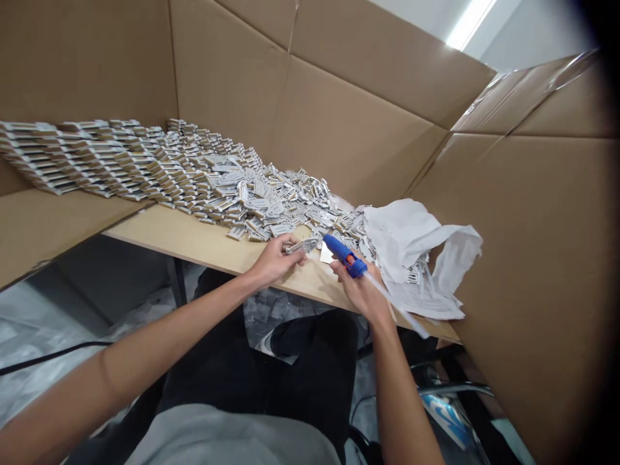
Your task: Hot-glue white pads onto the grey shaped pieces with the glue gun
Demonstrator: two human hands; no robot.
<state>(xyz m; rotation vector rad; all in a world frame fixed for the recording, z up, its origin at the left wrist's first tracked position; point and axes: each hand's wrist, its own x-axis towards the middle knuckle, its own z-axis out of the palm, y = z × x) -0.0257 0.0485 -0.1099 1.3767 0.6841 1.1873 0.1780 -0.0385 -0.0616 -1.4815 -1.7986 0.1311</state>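
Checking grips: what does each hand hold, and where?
Left hand pinches a grey piece by its near end; right hand grips a blue glue gun by its body.

The glue gun is bright blue with an orange spot, and the small clip is grey. The heaped tags show grey-white faces, tan edges and black barcode stripes, beside crumpled white paper, a pale wood surface and brown cardboard.
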